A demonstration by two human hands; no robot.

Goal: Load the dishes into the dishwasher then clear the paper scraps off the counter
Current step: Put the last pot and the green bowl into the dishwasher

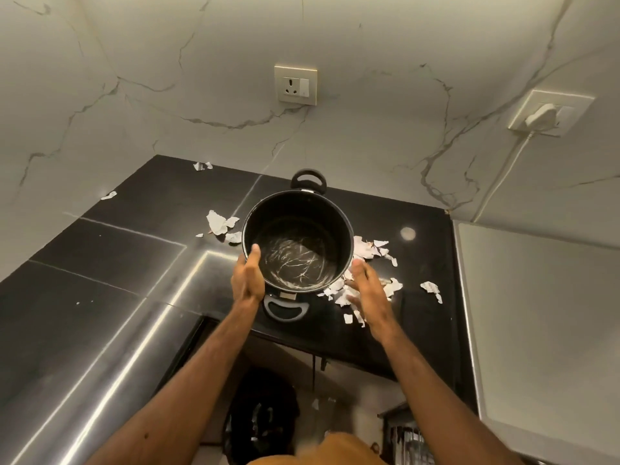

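A black two-handled pot (298, 229), empty with pale scratches on its bottom, stands on the black counter (117, 263) near the front edge. My left hand (247, 280) presses flat against the pot's left side, thumb up at the rim. My right hand (365, 286) is open and blurred just beside the pot's right side; contact is unclear. Torn white paper scraps lie left of the pot (219, 224) and to its right (372, 250), partly under my right hand, with stray scraps at the back (202, 166) and far right (431, 288).
A marble wall with a socket (296, 84) rises behind the counter. A plugged-in white plug (545, 115) with its cable hangs at the right. A white panel (536, 313) borders the counter's right side. Below the counter edge are a dark round shape (261, 421) and something like a rack (407, 441).
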